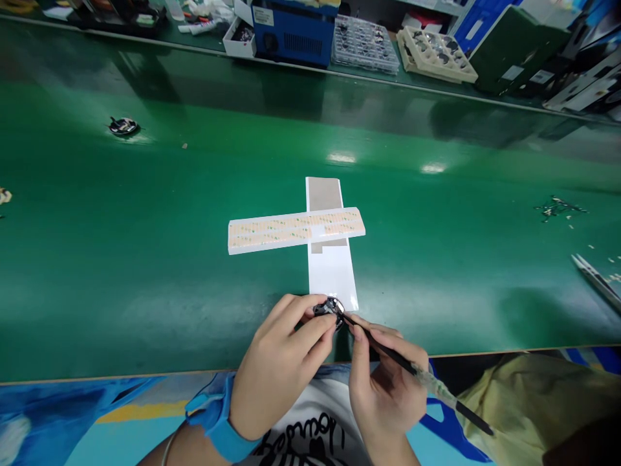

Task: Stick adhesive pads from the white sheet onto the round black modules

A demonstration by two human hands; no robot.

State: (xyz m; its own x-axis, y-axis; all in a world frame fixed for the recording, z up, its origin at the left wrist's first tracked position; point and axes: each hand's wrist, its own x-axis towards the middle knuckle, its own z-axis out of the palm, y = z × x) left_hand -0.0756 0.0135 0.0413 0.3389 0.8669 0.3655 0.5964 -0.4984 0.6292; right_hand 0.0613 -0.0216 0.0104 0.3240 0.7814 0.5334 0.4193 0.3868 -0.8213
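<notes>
Just beyond the bench's front edge, my left hand [286, 356] pinches a small round black electronic part [331, 308] between thumb and fingers. Some silvery and white pieces show inside it. My right hand [388, 375] grips a slim black pen-like tool [398, 357] with a pale wrapping round its shaft. Its tip touches or nearly touches the part's right side; whether it is tweezers or a single stick I cannot tell. Right behind the part lies a white backing strip [332, 275], crossed by a second strip with rows of small peach adhesive pieces [272, 230].
Another small round black part [124, 126] lies at the left back of the green bench [194, 181]. Metal tweezers [599, 281] and a tangle of thin dark bits [557, 207] lie at the right. Behind are a blue box [294, 32] and compartment trays [363, 44].
</notes>
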